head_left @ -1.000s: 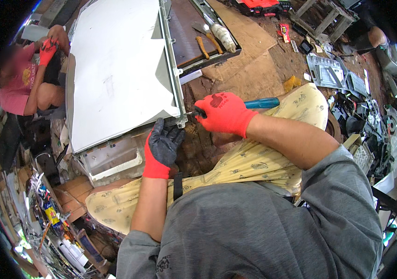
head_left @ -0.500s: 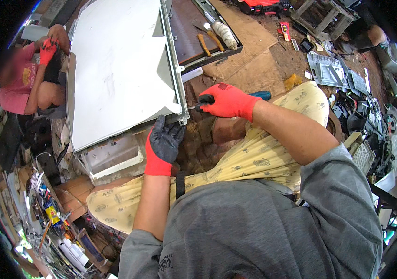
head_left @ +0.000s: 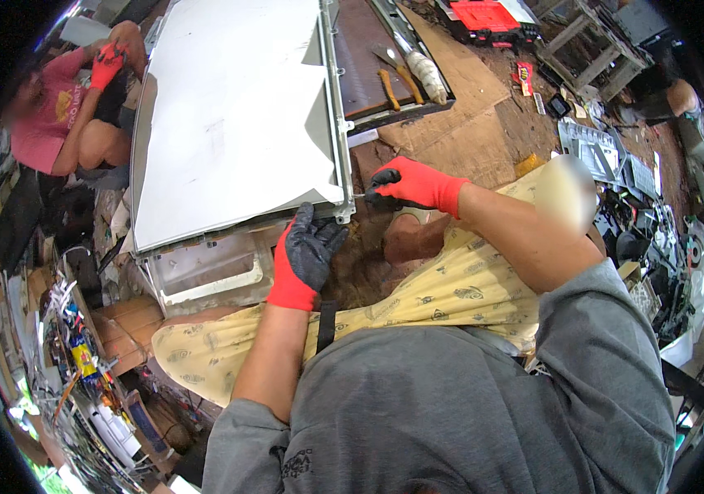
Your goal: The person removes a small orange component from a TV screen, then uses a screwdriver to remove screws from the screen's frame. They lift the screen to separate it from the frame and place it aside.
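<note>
Our half-open left hand [head_left: 306, 257] seemingly steadies the white-faced panel [head_left: 228, 123]; our right hand [head_left: 418, 186] (beside it) grips a thin shaft [head_left: 360, 196].

I have the panel [head_left: 228, 115] ahead, pliers [head_left: 409, 83] on the tray [head_left: 360, 41] right of it, cardboard [head_left: 469, 123] beside that, toolbox [head_left: 488, 16] behind.

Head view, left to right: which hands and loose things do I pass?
Co-worker's gloved hand → left hand → right hand → red packet → wooden frame.
</note>
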{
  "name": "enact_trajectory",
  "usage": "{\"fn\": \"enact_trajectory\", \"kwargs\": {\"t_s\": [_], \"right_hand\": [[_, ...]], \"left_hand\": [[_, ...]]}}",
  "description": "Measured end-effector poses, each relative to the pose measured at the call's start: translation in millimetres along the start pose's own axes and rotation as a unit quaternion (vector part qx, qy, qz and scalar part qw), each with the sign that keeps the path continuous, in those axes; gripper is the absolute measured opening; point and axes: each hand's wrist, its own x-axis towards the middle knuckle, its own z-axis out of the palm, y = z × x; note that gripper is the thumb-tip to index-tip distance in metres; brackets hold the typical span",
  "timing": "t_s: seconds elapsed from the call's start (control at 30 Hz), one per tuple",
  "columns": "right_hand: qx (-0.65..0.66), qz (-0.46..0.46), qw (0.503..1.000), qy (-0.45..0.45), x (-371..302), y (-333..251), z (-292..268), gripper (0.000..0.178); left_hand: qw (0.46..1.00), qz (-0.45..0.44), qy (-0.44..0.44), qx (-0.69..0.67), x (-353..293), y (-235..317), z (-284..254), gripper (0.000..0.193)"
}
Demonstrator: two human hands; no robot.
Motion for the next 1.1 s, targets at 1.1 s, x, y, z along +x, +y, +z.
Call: {"fn": "enact_trajectory", "kwargs": {"t_s": [1.1], "right_hand": [[-0.295,-0.132,0.943,0.079,-23,-43,12,0.017]], "left_hand": [[1.0,0.011,0.022,0.01,-1,3,-2,0.027]]}}
